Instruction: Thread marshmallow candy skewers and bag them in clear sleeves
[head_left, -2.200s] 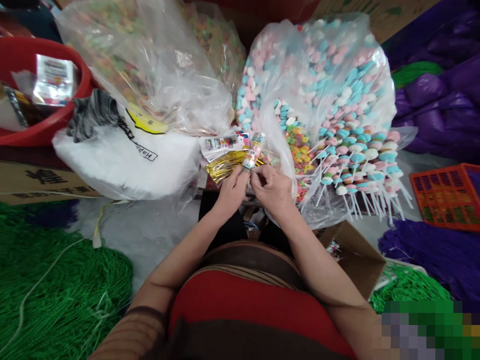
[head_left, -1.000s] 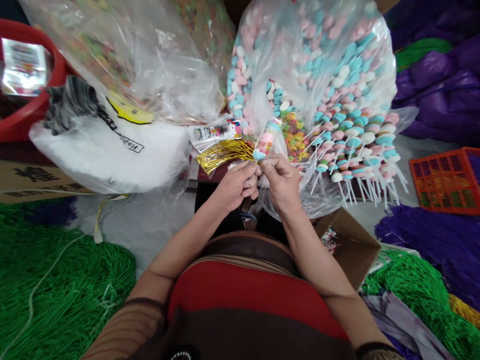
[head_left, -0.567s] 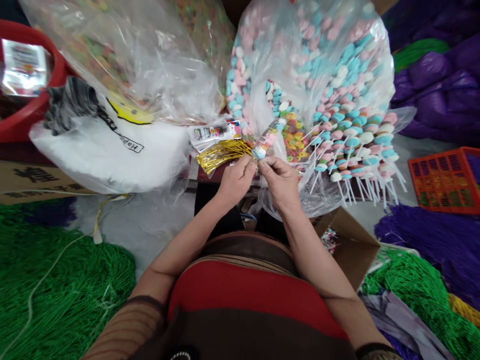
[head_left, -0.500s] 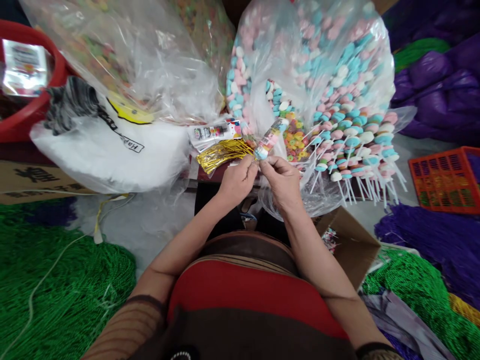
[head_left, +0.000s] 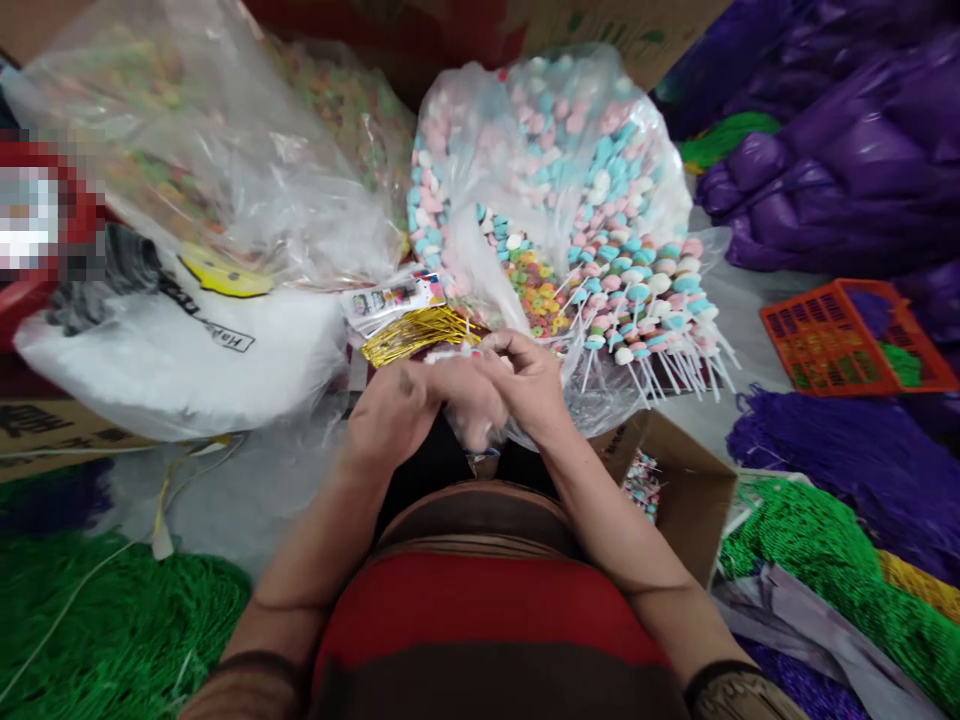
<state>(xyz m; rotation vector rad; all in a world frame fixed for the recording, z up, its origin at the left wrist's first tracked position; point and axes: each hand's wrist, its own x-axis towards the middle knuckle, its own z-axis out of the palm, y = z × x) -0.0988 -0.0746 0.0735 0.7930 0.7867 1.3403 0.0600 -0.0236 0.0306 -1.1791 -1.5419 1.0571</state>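
Observation:
My left hand (head_left: 390, 415) and my right hand (head_left: 529, 378) are close together over my lap, both blurred by motion. The right hand's fingers are curled shut; a pale smeared shape (head_left: 476, 405) lies between the hands and I cannot make out what it is. The left hand looks bunched, but its fingers are too smeared to read. Just beyond the hands lie a bundle of gold twist ties (head_left: 409, 335) and a stack of printed sleeves (head_left: 390, 297). A big clear bag of pink, blue and white lollipops (head_left: 600, 200) stands open behind the right hand.
A white plastic bag (head_left: 187, 350) and a clear bag of coloured candy (head_left: 187, 150) stand at the left. An open cardboard box (head_left: 682, 490) sits by my right elbow. An orange basket (head_left: 847, 335) is at the right. Green beads (head_left: 97, 630) and purple beads (head_left: 840, 460) cover the floor.
The wrapped candy stick that both hands pinched and held upright no longer shows above them. Both hands have dropped toward my lap, and the view has shifted right.

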